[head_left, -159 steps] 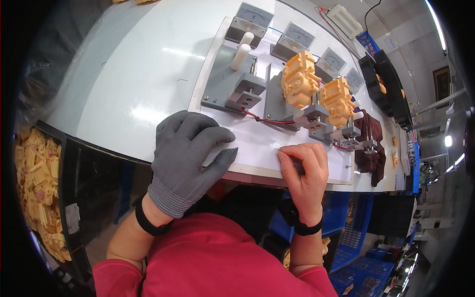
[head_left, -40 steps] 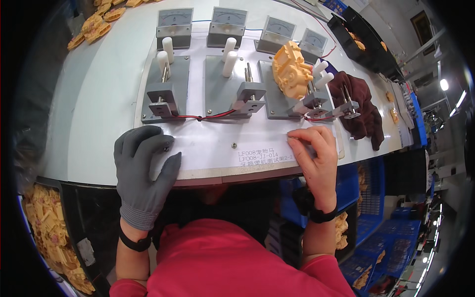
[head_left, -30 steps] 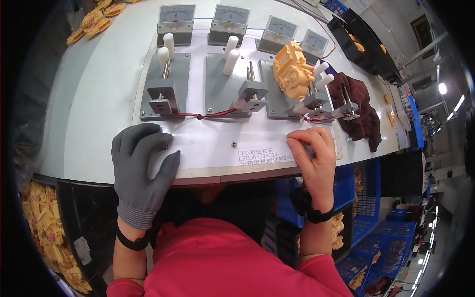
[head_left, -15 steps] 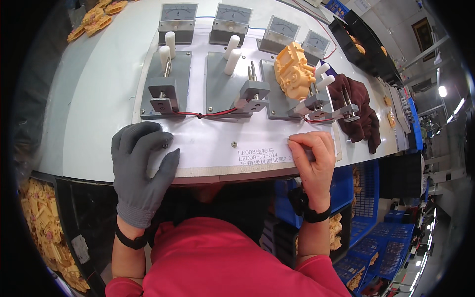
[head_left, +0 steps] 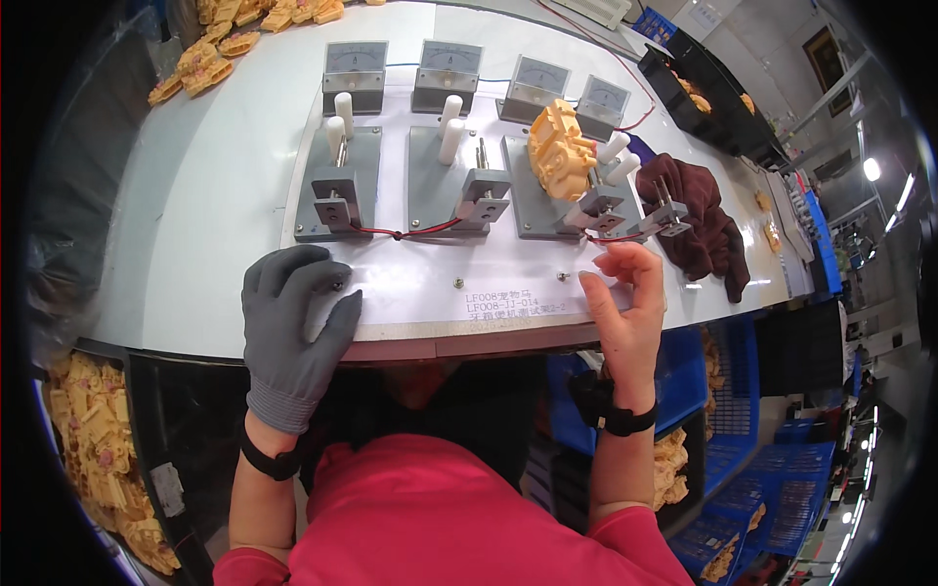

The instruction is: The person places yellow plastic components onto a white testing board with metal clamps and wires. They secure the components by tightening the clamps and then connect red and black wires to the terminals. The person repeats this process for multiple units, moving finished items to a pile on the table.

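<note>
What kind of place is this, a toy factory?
Probably a factory test bench: a row of grey dial meters wired to clamp fixtures, with heaps of yellow plastic parts in bins. A gloved left hand rests on the plate.

Left hand (head_left: pixel 293 327) wears a matt grey knit glove, lower left of centre; right hand (head_left: pixel 625 308) is bare. Both rest on a smooth, satin metal base plate (head_left: pixel 459 283). Above, dull grey metal clamp fixtures (head_left: pixel 337 181), glossy white plastic handles (head_left: pixel 449 142), a matt yellow plastic part (head_left: pixel 559 151); a fuzzy dark-brown cloth (head_left: pixel 699 220) at right.
</note>
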The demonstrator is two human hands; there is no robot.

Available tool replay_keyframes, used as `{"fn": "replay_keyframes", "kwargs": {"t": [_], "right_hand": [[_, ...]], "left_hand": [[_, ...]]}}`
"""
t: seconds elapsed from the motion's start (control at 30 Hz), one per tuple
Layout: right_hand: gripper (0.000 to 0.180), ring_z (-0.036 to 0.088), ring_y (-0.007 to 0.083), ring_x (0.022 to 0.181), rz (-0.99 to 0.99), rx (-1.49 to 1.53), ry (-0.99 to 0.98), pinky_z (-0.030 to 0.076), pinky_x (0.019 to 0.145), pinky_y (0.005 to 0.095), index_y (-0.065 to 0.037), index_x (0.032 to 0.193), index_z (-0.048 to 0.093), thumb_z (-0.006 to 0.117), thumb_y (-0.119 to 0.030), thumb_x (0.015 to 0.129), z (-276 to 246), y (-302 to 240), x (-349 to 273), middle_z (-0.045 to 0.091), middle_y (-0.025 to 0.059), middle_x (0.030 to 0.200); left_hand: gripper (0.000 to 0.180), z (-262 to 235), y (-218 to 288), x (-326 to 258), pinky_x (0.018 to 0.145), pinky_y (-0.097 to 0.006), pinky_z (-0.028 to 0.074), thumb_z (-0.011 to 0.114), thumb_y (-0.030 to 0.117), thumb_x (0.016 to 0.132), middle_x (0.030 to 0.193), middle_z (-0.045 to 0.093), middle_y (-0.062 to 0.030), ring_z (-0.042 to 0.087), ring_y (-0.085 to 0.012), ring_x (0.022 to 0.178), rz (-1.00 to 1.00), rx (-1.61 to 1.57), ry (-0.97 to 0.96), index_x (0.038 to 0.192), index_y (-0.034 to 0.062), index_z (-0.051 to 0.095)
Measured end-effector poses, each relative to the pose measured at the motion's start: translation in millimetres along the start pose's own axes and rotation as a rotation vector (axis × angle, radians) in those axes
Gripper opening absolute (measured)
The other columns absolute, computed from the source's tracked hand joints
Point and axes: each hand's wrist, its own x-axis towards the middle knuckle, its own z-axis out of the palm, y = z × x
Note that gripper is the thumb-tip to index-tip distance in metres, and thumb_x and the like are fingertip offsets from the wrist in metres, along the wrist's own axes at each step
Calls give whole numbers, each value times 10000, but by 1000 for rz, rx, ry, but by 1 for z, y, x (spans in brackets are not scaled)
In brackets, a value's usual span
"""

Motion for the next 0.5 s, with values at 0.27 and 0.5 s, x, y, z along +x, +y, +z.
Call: {"fn": "replay_keyframes", "kwargs": {"t": [0.27,0.5], "right_hand": [[332,603,169,925,-20,-41,-25,469,869,309,-38,1159,606,770,-75,872,0,2,-3,651,62,1020],[288,604,165,931,14,14,-1,469,868,307,-29,1155,610,741,-94,907,0,0,1,650,54,1000]], "left_hand": [[236,-1,0,-1,1003,-443,424,740,196,826,1156,624,-107,534,-326,1141,13,21,5,1029,82,701],[251,-4,1,0,1011,-410,444,710,119,825,1188,602,-130,524,-318,1176,24,40,-34,1061,38,685]]}}
